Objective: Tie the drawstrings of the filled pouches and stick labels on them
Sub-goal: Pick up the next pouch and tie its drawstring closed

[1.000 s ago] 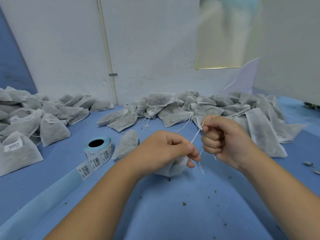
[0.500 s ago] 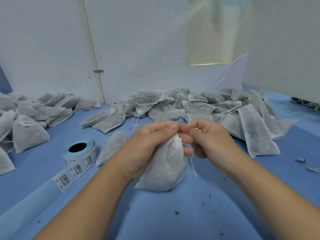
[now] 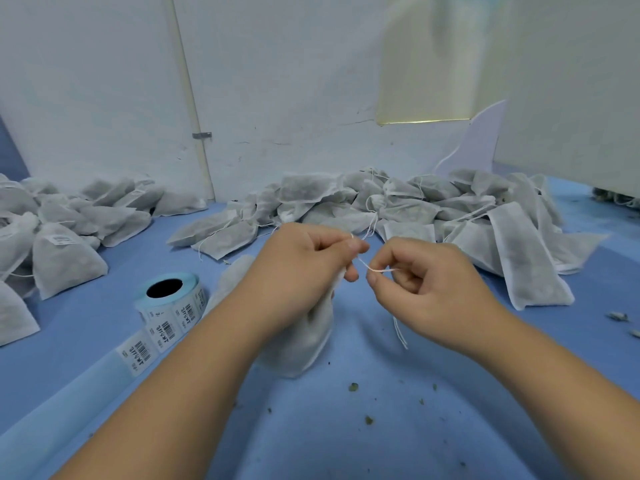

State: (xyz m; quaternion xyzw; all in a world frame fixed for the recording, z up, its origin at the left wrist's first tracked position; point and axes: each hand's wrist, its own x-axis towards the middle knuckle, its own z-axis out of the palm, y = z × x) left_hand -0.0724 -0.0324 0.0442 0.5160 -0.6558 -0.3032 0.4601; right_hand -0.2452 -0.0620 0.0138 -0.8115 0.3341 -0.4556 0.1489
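A filled white fabric pouch (image 3: 304, 341) hangs upright in front of me, its bottom on the blue table (image 3: 381, 427). My left hand (image 3: 301, 268) grips its gathered neck and pinches the white drawstring (image 3: 375, 270) at the top. To the right, my right hand (image 3: 426, 289) pinches the same drawstring between thumb and fingers, a short length stretched between the hands. Loose string ends (image 3: 400, 332) dangle below the right hand. A roll of barcode labels (image 3: 171, 303) on blue backing sits left of the pouch, its strip trailing toward me.
A heap of unlabelled pouches (image 3: 398, 209) lies along the white wall behind my hands. Labelled, tied pouches (image 3: 62, 254) are piled at the left. One more pouch (image 3: 228, 282) lies just behind my left wrist. Crumbs of filling (image 3: 353, 388) dot the table near me.
The hands, pressed together at the pouch neck half a second ago, have drawn slightly apart, pulling a short span of drawstring between them. The pouch stays under my left hand.
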